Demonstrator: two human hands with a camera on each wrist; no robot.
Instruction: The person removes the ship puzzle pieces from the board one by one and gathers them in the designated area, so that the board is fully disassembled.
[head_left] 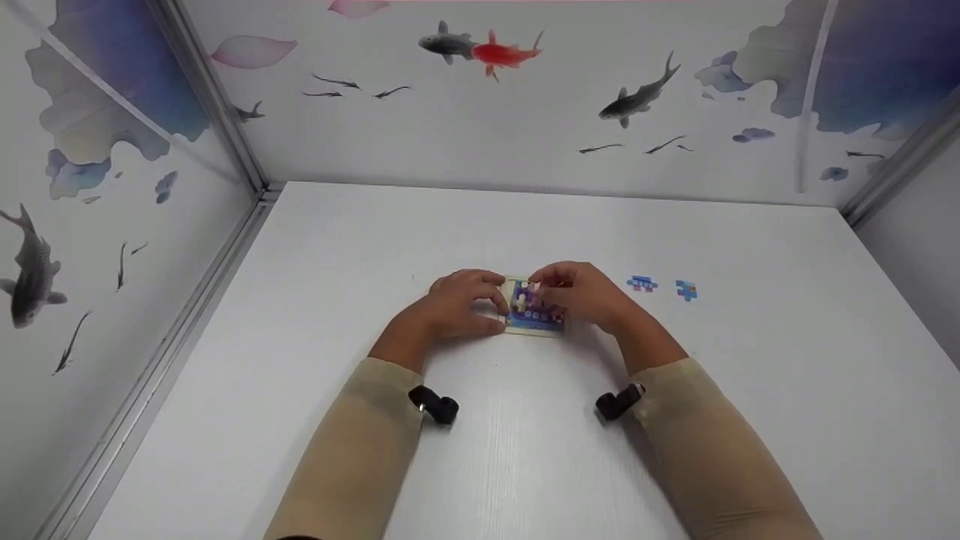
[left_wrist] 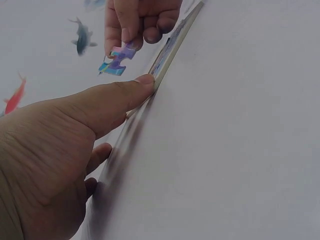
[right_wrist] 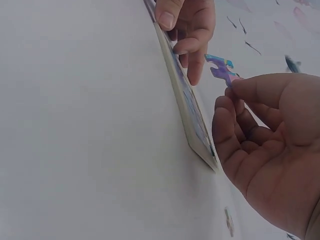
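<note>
A small jigsaw puzzle board [head_left: 536,325] with a pale frame and a colourful picture lies flat on the white table. My left hand [head_left: 466,302] holds its left side, the thumb at the near edge and the fingers bent over the frame. Above the board, my right hand [head_left: 585,294] pinches a jigsaw piece [left_wrist: 119,59] between thumb and forefinger. The piece is purple and light blue with a little yellow and pink, and is tilted up off the board in both wrist views. Part of the board's right side is hidden behind the right hand.
Two loose jigsaw pieces lie right of the board: a wide blue one [head_left: 642,283] and, farther right, a blue one [head_left: 686,290] with an orange patch. The white table [head_left: 525,450] meets fish-painted walls [head_left: 517,142] at the back and left.
</note>
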